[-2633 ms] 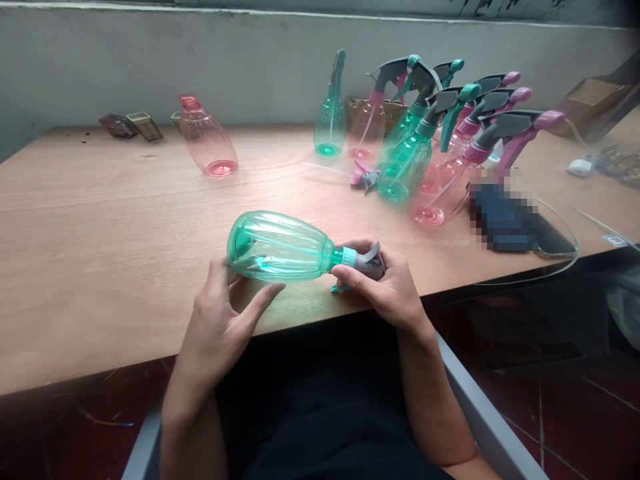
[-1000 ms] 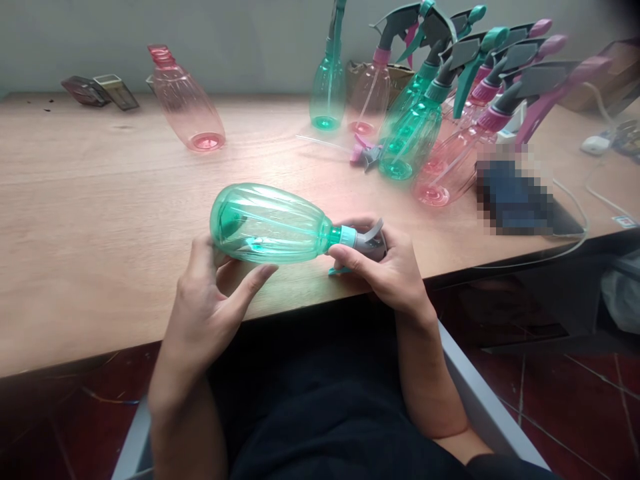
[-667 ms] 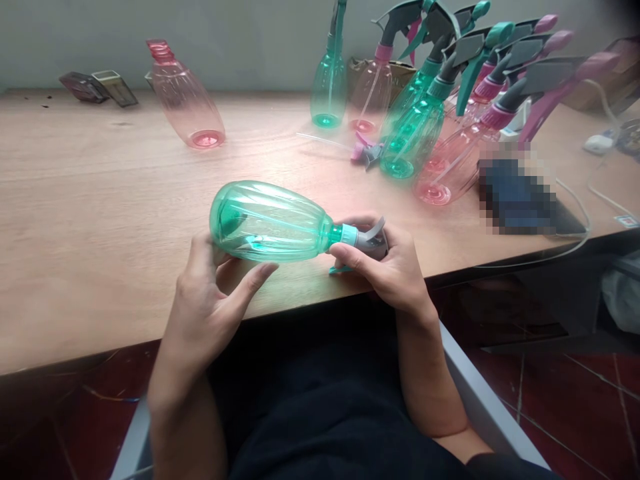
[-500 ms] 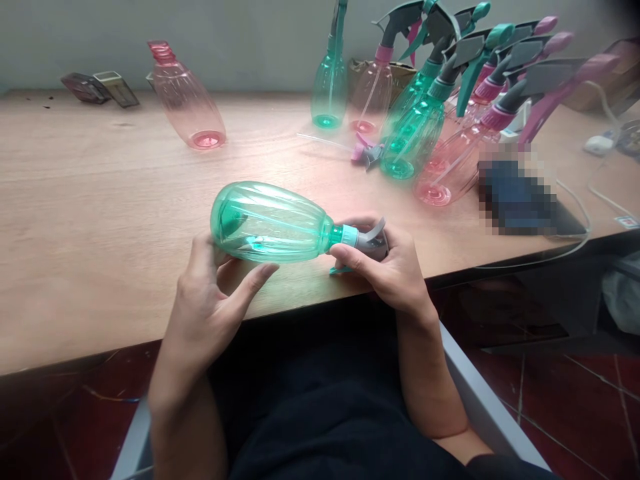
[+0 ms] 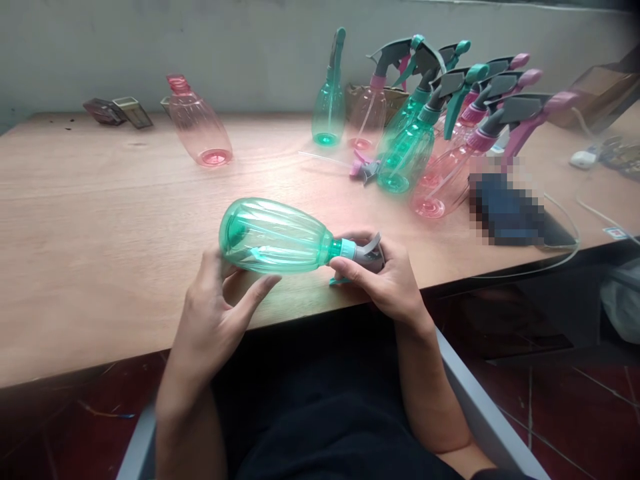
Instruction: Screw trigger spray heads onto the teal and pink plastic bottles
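The bottle (image 5: pixel 273 235) is see-through teal with lengthwise ribs. Its head (image 5: pixel 371 253) is grey with a pale teal collar. At 11 o'clock, a clear pink bottle (image 5: pixel 200 130). At 1 o'clock, teal and pink sprayers (image 5: pixel 407 150) with grey tops. The table (image 5: pixel 100 220) is pale wood grain.

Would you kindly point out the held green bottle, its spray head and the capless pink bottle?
green bottle (image 5: pixel 273 235), head view, ribbed body.
spray head (image 5: pixel 373 255), head view, grey housing.
pink bottle (image 5: pixel 200 127), head view, mid-body.
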Tool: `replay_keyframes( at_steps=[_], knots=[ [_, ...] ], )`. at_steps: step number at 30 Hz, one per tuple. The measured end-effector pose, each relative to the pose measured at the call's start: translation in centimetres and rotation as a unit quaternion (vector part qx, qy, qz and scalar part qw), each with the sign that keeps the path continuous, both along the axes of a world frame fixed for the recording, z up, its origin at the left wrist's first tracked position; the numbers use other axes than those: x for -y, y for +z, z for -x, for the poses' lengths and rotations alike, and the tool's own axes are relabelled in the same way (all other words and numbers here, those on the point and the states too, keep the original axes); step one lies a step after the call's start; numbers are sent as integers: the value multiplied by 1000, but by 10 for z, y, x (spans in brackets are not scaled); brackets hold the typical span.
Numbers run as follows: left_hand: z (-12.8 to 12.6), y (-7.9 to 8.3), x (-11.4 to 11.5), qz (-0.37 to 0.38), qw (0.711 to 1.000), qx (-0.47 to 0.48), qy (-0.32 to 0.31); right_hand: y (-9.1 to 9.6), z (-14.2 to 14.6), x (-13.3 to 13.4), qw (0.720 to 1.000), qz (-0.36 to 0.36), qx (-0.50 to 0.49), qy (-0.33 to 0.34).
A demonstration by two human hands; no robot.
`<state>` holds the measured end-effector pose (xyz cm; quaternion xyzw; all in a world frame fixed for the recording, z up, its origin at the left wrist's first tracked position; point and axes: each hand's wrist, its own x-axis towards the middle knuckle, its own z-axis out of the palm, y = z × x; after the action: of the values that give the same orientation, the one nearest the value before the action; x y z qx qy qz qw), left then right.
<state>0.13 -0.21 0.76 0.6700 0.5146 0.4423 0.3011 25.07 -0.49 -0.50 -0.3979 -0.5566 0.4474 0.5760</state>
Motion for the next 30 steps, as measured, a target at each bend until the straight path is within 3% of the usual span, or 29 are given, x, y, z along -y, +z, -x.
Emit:
replay_keyframes(
  at_steps=[30],
  knots=[
    [3,3,1,29,999,27,-7,1,1,2,1000,27,1,4]
  ],
)
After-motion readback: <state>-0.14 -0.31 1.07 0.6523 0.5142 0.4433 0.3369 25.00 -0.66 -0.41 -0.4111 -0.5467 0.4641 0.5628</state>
